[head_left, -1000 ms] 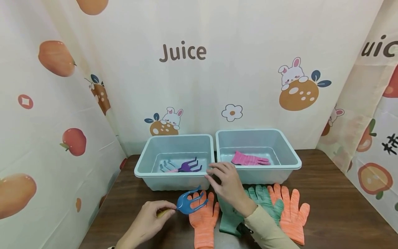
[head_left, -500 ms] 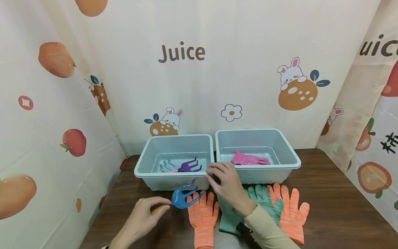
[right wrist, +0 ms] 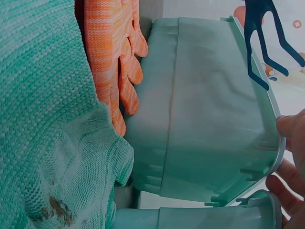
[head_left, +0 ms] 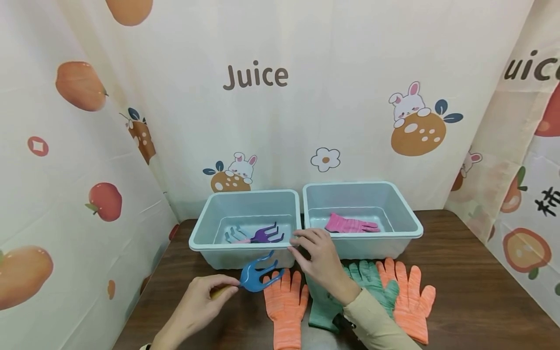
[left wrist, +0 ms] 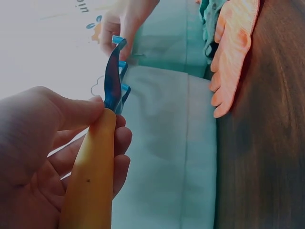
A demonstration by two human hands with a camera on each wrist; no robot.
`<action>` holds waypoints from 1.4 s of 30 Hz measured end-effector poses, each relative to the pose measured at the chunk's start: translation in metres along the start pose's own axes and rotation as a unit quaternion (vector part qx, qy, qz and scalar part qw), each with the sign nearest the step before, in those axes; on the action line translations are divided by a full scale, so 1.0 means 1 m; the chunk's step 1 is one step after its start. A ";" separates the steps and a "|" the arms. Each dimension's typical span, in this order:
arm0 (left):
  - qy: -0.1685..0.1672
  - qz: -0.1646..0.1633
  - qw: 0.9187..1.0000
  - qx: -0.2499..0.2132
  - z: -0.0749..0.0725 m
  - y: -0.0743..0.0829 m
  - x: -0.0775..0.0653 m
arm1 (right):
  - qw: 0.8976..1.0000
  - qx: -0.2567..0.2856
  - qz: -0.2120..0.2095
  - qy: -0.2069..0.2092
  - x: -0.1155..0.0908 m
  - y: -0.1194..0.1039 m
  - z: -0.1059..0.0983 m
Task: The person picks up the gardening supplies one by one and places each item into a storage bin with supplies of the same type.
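Observation:
My left hand (head_left: 197, 301) holds a hand rake (head_left: 254, 277) with a yellow handle (left wrist: 90, 176) and a blue pronged head, raised in front of the left bin. My right hand (head_left: 319, 260) grips the near right corner of the pale blue left bin (head_left: 245, 255), its thumb before the rim and fingertips over it, where the two bins meet. Inside that bin lie a purple hand rake (head_left: 264, 235) and a light blue one (head_left: 232, 234). A pink glove (head_left: 350, 223) lies in the right bin (head_left: 372, 245).
On the dark wooden table (head_left: 472, 282), an orange glove (head_left: 286, 306) lies near the middle. Green gloves (head_left: 372, 277), partly under my right forearm, and another orange glove (head_left: 411, 301) lie to the right. A printed curtain (head_left: 280, 121) stands behind the bins.
My left hand has moved slightly left with the blue rake, whose prongs have turned a little upward. The right hand stays at the bin corner.

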State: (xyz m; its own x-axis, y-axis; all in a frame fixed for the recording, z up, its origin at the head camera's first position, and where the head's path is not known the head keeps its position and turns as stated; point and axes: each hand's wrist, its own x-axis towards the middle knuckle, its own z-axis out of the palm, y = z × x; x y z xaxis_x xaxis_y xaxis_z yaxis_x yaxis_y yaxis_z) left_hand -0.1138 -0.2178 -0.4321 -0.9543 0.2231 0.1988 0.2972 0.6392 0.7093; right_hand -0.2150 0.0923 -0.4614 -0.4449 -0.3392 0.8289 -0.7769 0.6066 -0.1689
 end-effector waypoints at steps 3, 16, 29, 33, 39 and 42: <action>0.000 -0.004 1.000 0.000 -0.001 0.001 0.000 | 1.000 0.001 0.001 -0.003 -0.001 0.000 0.000; 0.004 0.007 1.000 0.001 -0.011 0.003 0.004 | 1.000 -0.003 0.008 -0.008 -0.002 0.001 0.000; 0.003 0.013 1.000 0.004 -0.017 0.006 0.009 | 1.000 -0.003 0.007 -0.008 -0.002 0.001 0.001; 0.009 0.012 1.000 0.009 -0.017 0.008 0.011 | 1.000 -0.003 0.010 -0.013 -0.001 0.000 0.000; 0.033 0.037 0.999 0.014 -0.018 0.011 0.014 | 1.000 -0.002 0.001 -0.005 -0.001 0.001 0.001; 0.043 0.050 0.998 0.016 -0.019 0.011 0.015 | 1.000 0.001 -0.002 -0.003 -0.002 0.001 0.002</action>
State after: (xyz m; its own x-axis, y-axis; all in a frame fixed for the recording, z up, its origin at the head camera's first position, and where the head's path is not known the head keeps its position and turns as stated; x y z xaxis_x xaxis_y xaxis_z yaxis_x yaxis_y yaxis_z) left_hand -0.1257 -0.2209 -0.4086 -0.9184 0.2237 0.3264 0.3909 0.6405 0.6610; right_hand -0.2161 0.0922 -0.4640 -0.4447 -0.3455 0.8263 -0.7791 0.6043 -0.1667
